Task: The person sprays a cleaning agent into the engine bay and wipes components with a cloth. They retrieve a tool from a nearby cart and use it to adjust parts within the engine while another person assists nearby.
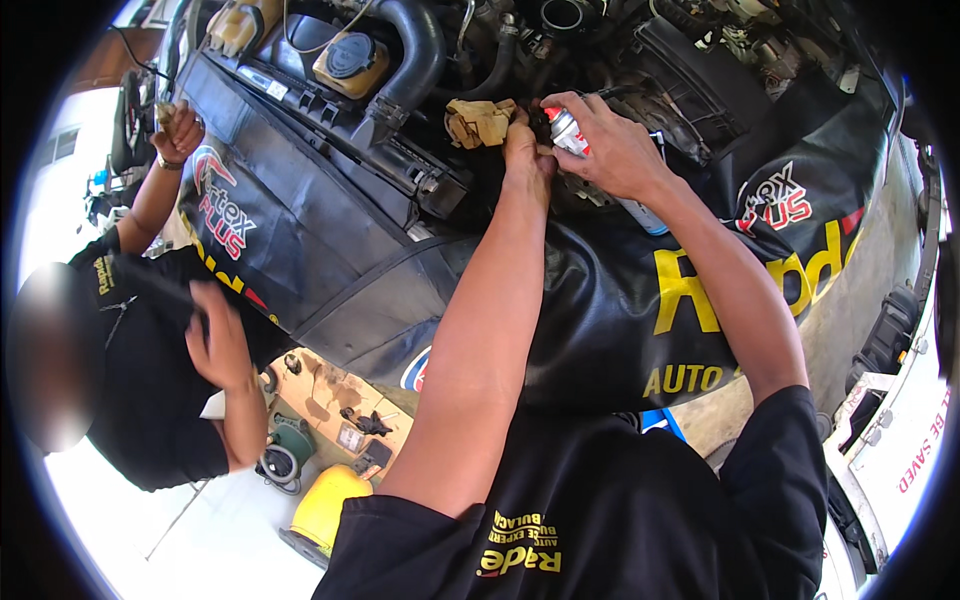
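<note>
My right hand (612, 150) is wrapped round a spray can (568, 132) with a red top and a silver and red body, tilted over the engine bay. Much of the can is hidden by the fingers. Close beside it, my left hand (527, 150) is closed at a crumpled tan cloth (478, 123), its fingers partly out of sight among dark engine parts. A blue, rounded object (643, 214) shows beneath my right wrist; whether it belongs to the can I cannot tell.
A black fender cover (590, 320) drapes the car's front edge. A hose (418, 50) and reservoir (350, 62) sit left in the bay; a black plastic housing (690, 85) is right. Another person (150, 370) stands at left, one hand raised. A yellow container (328, 507) stands below.
</note>
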Demonstrator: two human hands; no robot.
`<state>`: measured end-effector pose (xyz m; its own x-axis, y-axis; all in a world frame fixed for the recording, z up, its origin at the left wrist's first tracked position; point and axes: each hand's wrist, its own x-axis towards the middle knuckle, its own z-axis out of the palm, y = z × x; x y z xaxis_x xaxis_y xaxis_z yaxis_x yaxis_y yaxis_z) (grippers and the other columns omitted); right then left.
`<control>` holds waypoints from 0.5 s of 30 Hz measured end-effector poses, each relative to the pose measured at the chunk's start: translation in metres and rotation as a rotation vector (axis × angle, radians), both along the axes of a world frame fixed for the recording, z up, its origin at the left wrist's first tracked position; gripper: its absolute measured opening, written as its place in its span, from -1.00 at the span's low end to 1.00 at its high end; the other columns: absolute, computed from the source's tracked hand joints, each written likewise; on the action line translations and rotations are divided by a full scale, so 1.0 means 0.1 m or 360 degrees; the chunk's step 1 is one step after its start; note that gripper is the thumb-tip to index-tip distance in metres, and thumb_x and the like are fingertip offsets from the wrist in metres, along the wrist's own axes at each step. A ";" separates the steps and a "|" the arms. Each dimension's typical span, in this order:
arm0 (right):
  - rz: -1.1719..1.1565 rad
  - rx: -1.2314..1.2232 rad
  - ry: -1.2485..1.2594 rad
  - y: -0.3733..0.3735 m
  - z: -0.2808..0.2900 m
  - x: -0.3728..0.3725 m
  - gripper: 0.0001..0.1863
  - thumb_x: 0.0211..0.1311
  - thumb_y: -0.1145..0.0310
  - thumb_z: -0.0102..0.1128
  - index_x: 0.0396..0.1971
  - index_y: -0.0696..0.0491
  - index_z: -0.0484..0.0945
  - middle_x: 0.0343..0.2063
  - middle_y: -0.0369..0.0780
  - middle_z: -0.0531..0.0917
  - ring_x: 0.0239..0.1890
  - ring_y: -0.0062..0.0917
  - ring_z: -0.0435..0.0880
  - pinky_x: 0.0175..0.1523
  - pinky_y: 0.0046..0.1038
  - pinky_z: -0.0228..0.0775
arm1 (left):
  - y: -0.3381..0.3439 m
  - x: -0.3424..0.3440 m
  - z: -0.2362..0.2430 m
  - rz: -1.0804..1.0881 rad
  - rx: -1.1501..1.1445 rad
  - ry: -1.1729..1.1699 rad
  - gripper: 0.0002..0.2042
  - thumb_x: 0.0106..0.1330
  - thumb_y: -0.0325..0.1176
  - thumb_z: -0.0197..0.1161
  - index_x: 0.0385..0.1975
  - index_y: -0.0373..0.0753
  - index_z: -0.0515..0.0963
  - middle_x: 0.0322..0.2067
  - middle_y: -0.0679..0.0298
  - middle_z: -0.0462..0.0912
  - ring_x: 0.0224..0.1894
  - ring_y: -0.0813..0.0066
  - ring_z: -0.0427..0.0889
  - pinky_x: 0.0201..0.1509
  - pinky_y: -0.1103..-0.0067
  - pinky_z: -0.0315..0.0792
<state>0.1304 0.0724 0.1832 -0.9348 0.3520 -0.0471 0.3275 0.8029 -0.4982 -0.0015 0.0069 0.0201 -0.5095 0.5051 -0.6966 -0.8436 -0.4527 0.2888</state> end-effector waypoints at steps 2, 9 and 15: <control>0.0019 -0.0010 -0.0004 -0.02 0.03 0.00 -0.31 0.26 0.00 0.36 0.35 -0.24 0.32 0.01 0.03 0.60 -0.01 0.11 0.73 0.02 0.01 0.65 | -0.02 -0.01 -0.05 -0.0040 -0.0008 0.0009 -0.77 0.68 -0.15 0.04 0.02 -0.15 0.51 -0.15 0.23 0.71 -0.13 0.30 0.73 0.04 0.22 0.69; -0.0013 -0.0025 -0.0081 -0.03 0.05 0.02 -0.36 0.28 0.09 0.35 0.35 -0.28 0.36 0.05 -0.08 0.59 0.01 0.07 0.70 0.06 0.00 0.62 | -0.02 0.08 0.09 -0.0049 -0.0074 0.0034 -0.78 0.68 -0.16 0.07 0.01 -0.16 0.52 -0.18 0.24 0.68 -0.14 0.33 0.72 0.00 0.27 0.70; -0.0004 0.0004 -0.0048 -0.03 0.09 0.00 -0.36 0.26 0.09 0.37 0.32 -0.27 0.35 0.01 -0.05 0.59 0.02 0.04 0.71 0.04 0.00 0.63 | -0.08 -0.03 -0.10 -0.0109 -0.0082 0.0068 -0.77 0.68 -0.18 0.07 0.09 -0.14 0.54 -0.14 0.25 0.65 -0.13 0.34 0.70 0.00 0.29 0.69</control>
<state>0.1300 0.0694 0.1922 -0.9320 0.3547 -0.0742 0.3444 0.8031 -0.4863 -0.0042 -0.0016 0.0098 -0.5048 0.5040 -0.7009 -0.8585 -0.3781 0.3465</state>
